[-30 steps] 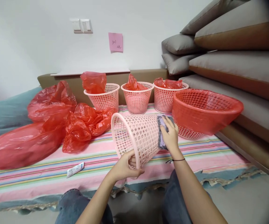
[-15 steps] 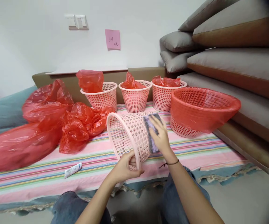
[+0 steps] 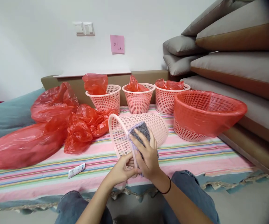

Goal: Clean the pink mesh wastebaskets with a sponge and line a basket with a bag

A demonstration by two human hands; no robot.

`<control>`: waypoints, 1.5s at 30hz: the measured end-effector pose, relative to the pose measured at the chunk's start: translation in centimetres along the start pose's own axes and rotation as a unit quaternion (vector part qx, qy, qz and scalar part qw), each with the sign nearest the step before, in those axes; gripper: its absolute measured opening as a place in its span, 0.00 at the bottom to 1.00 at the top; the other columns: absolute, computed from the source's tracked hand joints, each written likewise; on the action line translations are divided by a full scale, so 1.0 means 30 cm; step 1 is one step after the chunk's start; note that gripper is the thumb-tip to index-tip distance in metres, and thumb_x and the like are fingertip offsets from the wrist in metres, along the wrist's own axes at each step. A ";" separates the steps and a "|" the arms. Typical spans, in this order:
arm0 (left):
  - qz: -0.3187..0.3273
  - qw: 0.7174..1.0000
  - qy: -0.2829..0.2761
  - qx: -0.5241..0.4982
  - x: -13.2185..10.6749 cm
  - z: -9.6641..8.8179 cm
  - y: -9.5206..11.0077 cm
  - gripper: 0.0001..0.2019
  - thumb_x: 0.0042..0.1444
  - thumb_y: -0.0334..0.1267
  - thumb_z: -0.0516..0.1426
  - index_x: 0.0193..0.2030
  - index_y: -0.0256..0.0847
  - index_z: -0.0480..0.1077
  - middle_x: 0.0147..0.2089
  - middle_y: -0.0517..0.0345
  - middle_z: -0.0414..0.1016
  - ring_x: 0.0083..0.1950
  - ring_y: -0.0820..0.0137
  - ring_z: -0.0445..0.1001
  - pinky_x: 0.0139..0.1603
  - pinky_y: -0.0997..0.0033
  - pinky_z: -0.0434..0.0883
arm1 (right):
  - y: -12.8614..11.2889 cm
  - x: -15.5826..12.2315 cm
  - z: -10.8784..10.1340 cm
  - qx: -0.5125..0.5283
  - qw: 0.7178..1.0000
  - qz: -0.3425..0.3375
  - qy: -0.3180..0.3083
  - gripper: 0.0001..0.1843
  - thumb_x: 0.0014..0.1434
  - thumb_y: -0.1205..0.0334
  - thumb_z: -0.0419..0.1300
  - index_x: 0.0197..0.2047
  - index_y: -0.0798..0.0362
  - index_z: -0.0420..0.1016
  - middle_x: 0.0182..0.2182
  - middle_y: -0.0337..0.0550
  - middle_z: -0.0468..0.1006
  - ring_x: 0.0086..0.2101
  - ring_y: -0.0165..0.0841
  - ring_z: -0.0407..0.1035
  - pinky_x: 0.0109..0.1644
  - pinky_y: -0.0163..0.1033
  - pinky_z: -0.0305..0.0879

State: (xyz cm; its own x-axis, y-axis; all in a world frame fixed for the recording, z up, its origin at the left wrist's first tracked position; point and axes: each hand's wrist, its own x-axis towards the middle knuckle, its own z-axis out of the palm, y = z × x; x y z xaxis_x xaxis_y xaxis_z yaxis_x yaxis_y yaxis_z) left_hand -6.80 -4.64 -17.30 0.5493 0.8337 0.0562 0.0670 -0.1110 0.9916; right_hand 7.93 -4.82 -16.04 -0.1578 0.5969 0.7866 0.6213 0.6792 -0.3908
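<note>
A pink perforated plastic wastebasket (image 3: 156, 129) lies on its side on the striped cloth, its mouth facing left. My left hand (image 3: 122, 168) is closed on the lower edge of its rim, thumb outside. My right hand (image 3: 147, 155) presses a grey and lilac cleaning cloth (image 3: 140, 132) against the basket's outer wall close to the rim, fingers laid over the cloth. Behind stand three pink baskets (image 3: 137, 104) with red plastic bags bunched in their tops. To the right, another basket (image 3: 188, 132) has a red bag (image 3: 209, 115) stretched over its rim.
Red plastic bags (image 3: 32, 143) lie heaped at the left. A small white packet or remote (image 3: 76, 170) rests on the striped cloth (image 3: 97, 165) near the front. Grey and brown cushions (image 3: 237, 67) are stacked at the right. A pink note (image 3: 117, 44) sticks to the wall.
My right hand has moved the cleaning cloth left and down along the basket, from its middle to the rim. My left hand still grips the rim. The view has shifted slightly.
</note>
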 end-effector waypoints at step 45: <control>0.083 0.975 0.055 -0.201 0.077 0.004 -0.014 0.46 0.52 0.38 0.66 0.73 0.52 0.46 0.68 0.48 0.64 0.64 0.57 0.67 0.62 0.60 0.67 | 0.177 0.044 -0.022 -0.020 0.999 0.039 -0.016 0.26 0.63 0.58 0.51 0.65 0.44 0.63 0.67 0.39 0.60 0.66 0.41 0.50 0.70 0.56 0.45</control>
State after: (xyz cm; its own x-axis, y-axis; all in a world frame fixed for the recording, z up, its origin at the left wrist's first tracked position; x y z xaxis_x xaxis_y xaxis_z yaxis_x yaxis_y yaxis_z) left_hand -5.48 -2.74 -17.59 0.4310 0.8776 0.2100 -0.3588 -0.0468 0.9322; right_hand 11.54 -0.71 -16.77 -0.1315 0.6615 0.7383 0.6627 0.6126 -0.4308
